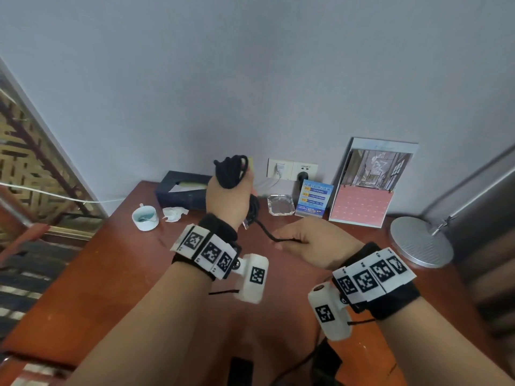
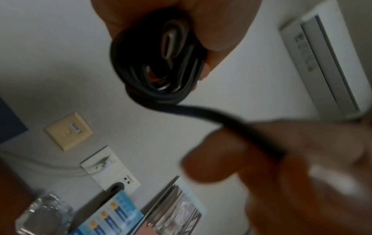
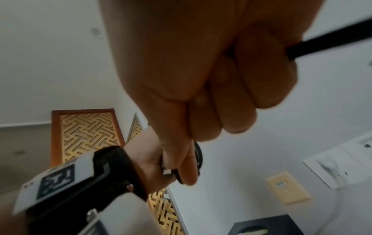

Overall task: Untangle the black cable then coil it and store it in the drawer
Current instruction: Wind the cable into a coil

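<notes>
Left hand [image 1: 227, 200]: grips coiled black cable [image 1: 231, 171].
Right hand [image 1: 312, 240]: pinches cable's loose strand.
Behind: tissue box [image 1: 181, 190], ashtray [image 1: 280, 204].
Hidden: cable's far end.

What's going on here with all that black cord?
A person is winding a black cable into a coil. The left hand grips the bundle of loops, raised above a reddish wooden desk. The right hand grips the loose tail that runs from the coil. Part of the cable is not yet wound in, and no drawer shows in these views.
</notes>
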`<state>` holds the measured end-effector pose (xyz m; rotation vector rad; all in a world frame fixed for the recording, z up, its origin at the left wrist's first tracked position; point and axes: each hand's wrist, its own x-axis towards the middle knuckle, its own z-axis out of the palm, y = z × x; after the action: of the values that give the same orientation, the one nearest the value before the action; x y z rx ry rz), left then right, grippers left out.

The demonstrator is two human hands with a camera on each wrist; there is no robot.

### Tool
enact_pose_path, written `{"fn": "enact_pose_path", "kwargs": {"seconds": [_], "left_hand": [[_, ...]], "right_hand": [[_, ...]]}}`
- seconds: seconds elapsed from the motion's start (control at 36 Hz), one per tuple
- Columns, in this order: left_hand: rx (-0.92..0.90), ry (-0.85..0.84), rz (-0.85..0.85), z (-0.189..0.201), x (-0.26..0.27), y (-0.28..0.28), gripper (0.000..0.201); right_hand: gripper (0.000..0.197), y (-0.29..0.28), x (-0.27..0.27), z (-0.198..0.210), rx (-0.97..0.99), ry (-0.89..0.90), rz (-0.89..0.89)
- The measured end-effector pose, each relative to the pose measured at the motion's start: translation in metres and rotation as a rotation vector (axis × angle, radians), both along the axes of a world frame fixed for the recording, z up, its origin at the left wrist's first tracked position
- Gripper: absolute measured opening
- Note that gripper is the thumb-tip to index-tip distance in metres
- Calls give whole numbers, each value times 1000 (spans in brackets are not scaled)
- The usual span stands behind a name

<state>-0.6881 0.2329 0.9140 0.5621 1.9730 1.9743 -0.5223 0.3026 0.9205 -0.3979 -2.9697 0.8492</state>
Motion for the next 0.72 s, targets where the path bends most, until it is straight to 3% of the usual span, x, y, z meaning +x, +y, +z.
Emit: {"fn": "enact_pose_path", "kwargs": {"seconds": [0.08, 0.17, 0.33, 0.42, 0.5, 0.56, 0.61, 0.64, 0.72], "left_hand": [[-121, 197, -154, -1, 7, -2, 13], [-251, 301, -362, -7, 10, -2, 18], [-330, 289, -571, -13, 20, 2, 27], [-390, 249, -608, -9, 25, -2, 56], [-394, 195, -765, -5, 26, -7, 86], [-372, 191, -877, -4, 26, -9, 76], [-364, 200, -986, -3, 24, -8, 39], [-361, 195, -1024, -4, 22, -7, 32], [-414, 261, -1016, -6, 14, -8, 47]], "right_hand": [[20, -3, -3, 8, 143, 33, 122], [20, -5, -5, 13, 205, 107, 141], [16, 4, -7, 7, 115, 322, -79], [31, 1, -8, 5, 116, 364, -217], [51, 4, -8, 7, 97, 346, -378], [54, 6, -6, 8, 126, 309, -418], [47, 6, -5, 8, 89, 276, -437], [48, 6, -5, 7, 16, 281, -443], [49, 5, -1, 3, -318, 360, -383]]}}
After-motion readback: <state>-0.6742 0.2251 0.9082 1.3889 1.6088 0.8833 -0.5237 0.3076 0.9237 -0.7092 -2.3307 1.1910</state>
